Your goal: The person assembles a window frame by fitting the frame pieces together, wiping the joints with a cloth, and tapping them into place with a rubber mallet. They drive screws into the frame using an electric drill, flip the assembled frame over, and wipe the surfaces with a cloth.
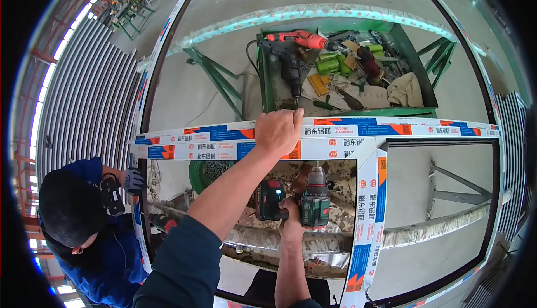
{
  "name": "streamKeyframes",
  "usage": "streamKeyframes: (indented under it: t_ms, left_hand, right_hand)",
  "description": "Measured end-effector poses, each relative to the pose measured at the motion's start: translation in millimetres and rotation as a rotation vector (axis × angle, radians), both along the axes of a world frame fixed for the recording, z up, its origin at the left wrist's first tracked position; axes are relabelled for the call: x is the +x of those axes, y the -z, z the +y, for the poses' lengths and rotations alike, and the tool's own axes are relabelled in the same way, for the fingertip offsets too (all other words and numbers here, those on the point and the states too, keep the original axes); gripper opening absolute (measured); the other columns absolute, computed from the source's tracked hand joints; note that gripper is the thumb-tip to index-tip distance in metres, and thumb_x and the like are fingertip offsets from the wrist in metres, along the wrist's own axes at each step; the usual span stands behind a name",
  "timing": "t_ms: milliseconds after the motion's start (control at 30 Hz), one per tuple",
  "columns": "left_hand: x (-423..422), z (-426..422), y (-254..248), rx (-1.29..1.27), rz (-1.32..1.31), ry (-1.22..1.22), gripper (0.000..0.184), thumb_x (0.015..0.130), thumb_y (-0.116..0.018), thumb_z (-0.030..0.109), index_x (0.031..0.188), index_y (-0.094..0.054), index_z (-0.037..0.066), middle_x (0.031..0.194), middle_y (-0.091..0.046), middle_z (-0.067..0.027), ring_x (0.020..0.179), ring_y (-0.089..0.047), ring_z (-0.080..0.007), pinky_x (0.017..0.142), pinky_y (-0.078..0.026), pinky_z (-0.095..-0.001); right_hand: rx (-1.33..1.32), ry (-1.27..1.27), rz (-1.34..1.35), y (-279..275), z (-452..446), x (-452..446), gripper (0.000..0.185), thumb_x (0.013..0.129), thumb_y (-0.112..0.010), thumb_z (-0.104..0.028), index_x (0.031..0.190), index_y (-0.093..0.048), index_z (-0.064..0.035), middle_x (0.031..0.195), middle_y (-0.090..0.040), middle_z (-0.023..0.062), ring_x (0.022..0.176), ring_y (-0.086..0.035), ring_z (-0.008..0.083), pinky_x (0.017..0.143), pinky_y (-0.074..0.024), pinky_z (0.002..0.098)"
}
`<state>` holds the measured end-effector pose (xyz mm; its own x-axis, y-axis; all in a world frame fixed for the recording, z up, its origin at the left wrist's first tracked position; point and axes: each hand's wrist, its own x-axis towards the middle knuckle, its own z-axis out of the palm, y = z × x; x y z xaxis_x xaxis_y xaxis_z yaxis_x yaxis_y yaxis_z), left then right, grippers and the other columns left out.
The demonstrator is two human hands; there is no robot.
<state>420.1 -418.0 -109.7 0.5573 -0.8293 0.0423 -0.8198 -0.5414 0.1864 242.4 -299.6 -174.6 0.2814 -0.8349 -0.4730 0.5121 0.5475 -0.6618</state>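
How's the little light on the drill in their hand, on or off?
On: the light glows whitish green against the dark battery of the drill in the right hand.

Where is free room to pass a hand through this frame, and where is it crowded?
Free: in the lower right opening, between the labelled upright and the metal brace; also between the wrapped bar and the frame's lower edge. Crowded: the green tray, full of tools, and the area around the drill in the right hand.
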Motion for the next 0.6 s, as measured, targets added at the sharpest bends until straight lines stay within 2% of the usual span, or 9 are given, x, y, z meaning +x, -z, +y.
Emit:
streamKeyframes:
  t_ms: [100,233,300,333,400,500,567,600]
  left_hand:
    - [1.0,0.1,-0.5,0.007,0.034,0.002,0.049,0.103,-0.033,0.035,0.081,-0.068,0.009,0.077,-0.069,-0.0139,0.077,-0.065,-0.0351,0.072,-0.048,-0.0494]
    - [-2.2,-0.7,-4.3,-0.021,0.045,0.009,0.051,0.103,-0.032,0.036,0.081,-0.068,0.007,0.079,-0.069,-0.0146,0.076,-0.065,-0.0366,0.073,-0.049,-0.0497]
    - [-2.0,-0.8,-5.1,-0.005,0.033,-0.011,0.052,0.103,-0.032,0.036,0.079,-0.068,0.006,0.079,-0.069,-0.0152,0.077,-0.065,-0.037,0.073,-0.049,-0.0496]
    - [-1.9,-1.2,-4.6,-0.008,0.021,-0.027,0.054,0.103,-0.033,0.037,0.077,-0.068,0.006,0.08,-0.069,-0.0165,0.076,-0.065,-0.038,0.074,-0.05,-0.0499]
    - [-1.7,-3.4,-3.3,-0.026,0.015,-0.044,0.055,0.103,-0.033,0.038,0.075,-0.068,0.006,0.079,-0.069,-0.0171,0.075,-0.065,-0.0388,0.073,-0.05,-0.0503]
    - [-0.9,0.6,1.7,-0.096,-0.017,-0.037,0.058,0.102,-0.034,0.041,0.071,-0.068,0.005,0.075,-0.068,-0.0179,0.072,-0.065,-0.0407,0.071,-0.051,-0.0518]
    - [-2.6,0.7,-3.2,-0.099,0.022,-0.052,0.059,0.102,-0.034,0.041,0.07,-0.068,0.005,0.074,-0.068,-0.0177,0.071,-0.065,-0.0407,0.071,-0.051,-0.0514]
    - [-2.2,0.4,-1.5,-0.102,0.013,-0.047,0.059,0.102,-0.034,0.042,0.071,-0.068,0.005,0.074,-0.068,-0.0177,0.071,-0.065,-0.0404,0.07,-0.051,-0.0512]
  right_hand:
    - [0.022,0.015,0.007,-4.3,0.4,2.2,0.018,0.076,-0.068,0.002,0.091,-0.063,-0.0049,0.08,-0.064,0.0028,0.069,-0.059,0.0124,0.065,-0.0463,0.0265]
    - [-0.13,-0.005,0.094,35.9,14.9,-0.6,0.028,0.076,-0.073,0.002,0.101,-0.062,-0.0044,0.089,-0.064,0.0022,0.076,-0.059,0.0126,0.07,-0.048,0.028]
    - [-0.262,0.081,0.334,38.4,15.8,-0.2,0.037,0.077,-0.078,-0.001,0.109,-0.06,-0.0039,0.097,-0.063,0.0017,0.085,-0.058,0.013,0.078,-0.049,0.0305]
    - [-0.26,0.065,0.321,38.8,11.2,-2.4,0.044,0.078,-0.08,-0.005,0.116,-0.058,-0.0035,0.1,-0.063,0.0019,0.089,-0.058,0.0136,0.082,-0.0491,0.0326]
    - [-0.254,0.082,0.289,32.0,8.3,3.3,0.044,0.079,-0.08,-0.004,0.117,-0.058,-0.0035,0.1,-0.063,0.0017,0.089,-0.058,0.0133,0.082,-0.049,0.0327]
    - [-0.096,-0.013,0.254,-6.1,6.7,-6.6,0.046,0.08,-0.067,0.007,0.123,-0.059,-0.0074,0.108,-0.063,0.0007,0.1,-0.057,0.0132,0.09,-0.0457,0.0309]
    - [-0.026,-0.117,0.188,-14.9,9.4,-26.7,0.049,0.079,-0.069,0.006,0.124,-0.057,-0.0077,0.103,-0.063,0.0014,0.095,-0.057,0.0134,0.087,-0.0464,0.0309]
    - [-0.024,-0.009,0.117,-22.4,14.5,-34.7,0.049,0.079,-0.069,0.005,0.125,-0.056,-0.0078,0.101,-0.063,0.0017,0.092,-0.058,0.0136,0.085,-0.0469,0.0308]
